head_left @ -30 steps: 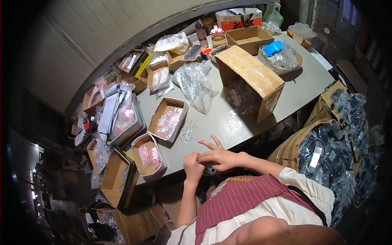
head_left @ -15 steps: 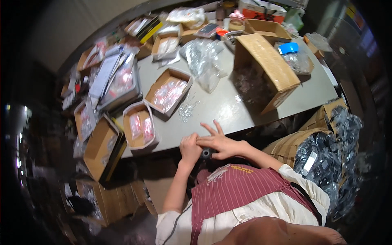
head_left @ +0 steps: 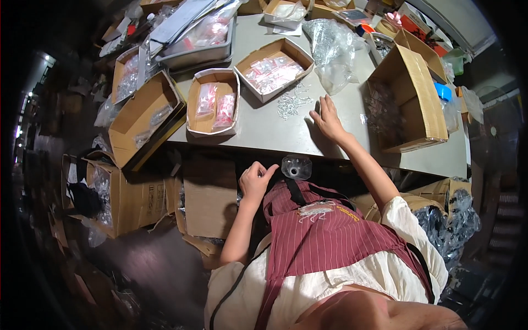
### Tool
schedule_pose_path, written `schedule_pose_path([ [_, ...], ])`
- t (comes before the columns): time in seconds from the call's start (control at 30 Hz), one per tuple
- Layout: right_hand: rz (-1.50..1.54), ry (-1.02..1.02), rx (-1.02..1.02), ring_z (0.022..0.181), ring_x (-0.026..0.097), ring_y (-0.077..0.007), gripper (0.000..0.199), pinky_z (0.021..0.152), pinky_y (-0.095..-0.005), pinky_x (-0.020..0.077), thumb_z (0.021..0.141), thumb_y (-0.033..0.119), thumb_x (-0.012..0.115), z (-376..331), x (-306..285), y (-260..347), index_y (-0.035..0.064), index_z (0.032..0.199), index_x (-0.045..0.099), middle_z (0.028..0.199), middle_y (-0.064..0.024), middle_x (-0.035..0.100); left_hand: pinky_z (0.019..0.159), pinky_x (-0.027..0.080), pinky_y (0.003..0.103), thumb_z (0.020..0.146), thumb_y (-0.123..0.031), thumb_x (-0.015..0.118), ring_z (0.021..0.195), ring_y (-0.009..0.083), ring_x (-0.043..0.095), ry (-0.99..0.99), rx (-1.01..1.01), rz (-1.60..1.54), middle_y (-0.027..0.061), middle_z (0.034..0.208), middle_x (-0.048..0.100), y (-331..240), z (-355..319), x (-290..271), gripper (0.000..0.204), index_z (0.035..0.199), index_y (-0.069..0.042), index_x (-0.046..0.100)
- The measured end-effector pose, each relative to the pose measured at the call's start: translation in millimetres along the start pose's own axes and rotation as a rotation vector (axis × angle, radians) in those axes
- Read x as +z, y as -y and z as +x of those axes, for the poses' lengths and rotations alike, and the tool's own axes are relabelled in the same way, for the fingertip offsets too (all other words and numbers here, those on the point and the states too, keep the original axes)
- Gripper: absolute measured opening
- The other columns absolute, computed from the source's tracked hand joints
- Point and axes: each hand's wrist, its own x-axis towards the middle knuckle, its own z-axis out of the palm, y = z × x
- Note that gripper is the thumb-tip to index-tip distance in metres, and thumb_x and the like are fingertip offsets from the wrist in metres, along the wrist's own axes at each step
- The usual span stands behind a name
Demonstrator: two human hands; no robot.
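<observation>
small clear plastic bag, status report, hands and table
Left hand pinching small clear plastic bag below the grey table edge. Right hand flat on table beside loose pile of small clear parts. Nothing between.

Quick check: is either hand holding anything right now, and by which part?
The left hand pinches a small clear plastic bag by its left edge, below the table edge. The right hand lies flat on the table, holding nothing.

A small packing workshop: a grey worktable [head_left: 275, 126] crowded with open cardboard boxes [head_left: 410, 96] of bagged small parts [head_left: 272, 71], a metal tray [head_left: 198, 52] far left, stacked cartons [head_left: 124, 198] on the floor.
</observation>
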Motion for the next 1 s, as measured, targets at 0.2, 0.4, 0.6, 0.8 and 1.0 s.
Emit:
schedule_pose_path([
  [0.2,-0.112,-0.042,-0.065,0.151,0.022,-0.0435,0.089,0.123,-0.0536,0.0131,0.099,0.056,0.052,62.7,35.9,-3.0,-0.0107,0.152,0.028,0.16,-0.0327,0.026,0.054,0.046,0.043,0.082,-0.045,0.082,0.06,0.0322,0.063,0.097,0.046,0.09,0.0089,0.062,0.061,33.4,-30.0,29.4,0.048,0.067,-0.008,0.054],
  [0.4,-0.078,0.046,-0.129,0.151,0.026,-0.0393,0.088,0.124,-0.0509,0.0151,0.098,0.061,0.051,94.3,43.3,11.3,-0.0077,0.151,0.035,0.158,-0.0283,0.034,0.061,0.053,0.044,0.083,-0.046,0.078,0.065,0.0309,0.067,0.312,0.034,0.116,0.0083,0.065,0.065,46.6,-43.5,76.2,0.044,0.071,-0.009,0.057],
  [0.6,-0.173,0.047,-0.376,0.148,0.032,-0.0396,0.079,0.122,-0.0489,0.0221,0.099,0.057,0.053,72.5,32.9,17.3,-0.0053,0.148,0.042,0.155,-0.0263,0.04,0.067,0.057,0.046,0.082,-0.045,0.077,0.076,0.0341,0.071,0.474,0.013,0.009,0.013,0.079,0.072,52.6,-47.9,114.3,0.04,0.08,-0.007,0.067],
  [0.8,-0.243,0.07,-0.386,0.15,0.029,-0.0381,0.079,0.124,-0.0482,0.0197,0.101,0.053,0.05,16.0,19.0,25.6,-0.0049,0.152,0.036,0.158,-0.0249,0.037,0.076,0.058,0.05,0.08,-0.054,0.076,0.085,0.0415,0.071,0.502,-0.063,0.016,0.0198,0.09,0.074,66.1,-27.3,148.8,0.047,0.093,-0.009,0.075],
  [1.0,-0.284,0.113,-0.356,0.152,0.026,-0.037,0.081,0.125,-0.0491,0.0155,0.1,0.057,0.048,-30.8,5.1,39.4,-0.0033,0.153,0.034,0.16,-0.0236,0.033,0.077,0.058,0.049,0.078,-0.056,0.076,0.088,0.0402,0.071,0.556,-0.2,-0.008,0.0186,0.093,0.074,60.5,-28.6,158.5,0.048,0.098,-0.012,0.076],
])
